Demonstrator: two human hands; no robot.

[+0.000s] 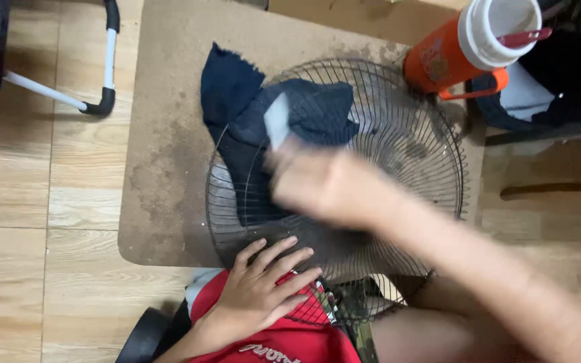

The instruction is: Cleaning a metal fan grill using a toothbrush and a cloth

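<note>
Right hand comes in from 4 o'clock, forearm running diagonally across the lower right, heavily motion-blurred; it sits over the middle of the round black wire fan grille, fingers seemingly closed on a small pale flat piece that sticks up toward 11 o'clock, though the blur means the exact grip cannot be told. Left hand enters from 7 o'clock, palm down, fingers spread apart and flat, pressing on the grille's near rim at 6 o'clock, holding nothing.

The grille lies flat on a brown worn fibreboard tabletop, its near edge overhanging the table's front edge onto the person's lap and red printed shirt. A dark navy frayed cloth is draped over the grille's 10 o'clock part, one corner spilling onto the bare board toward 11 o'clock.

An orange plastic jug with white lid and red handle stands at 1 o'clock, just beside the grille's far rim, so that side is tight. Bare board lies open from 8 to 11 o'clock. Beyond the table's left edge is pale wood plank floor, with a white and black tubular chair leg at 10 o'clock, well apart
</note>
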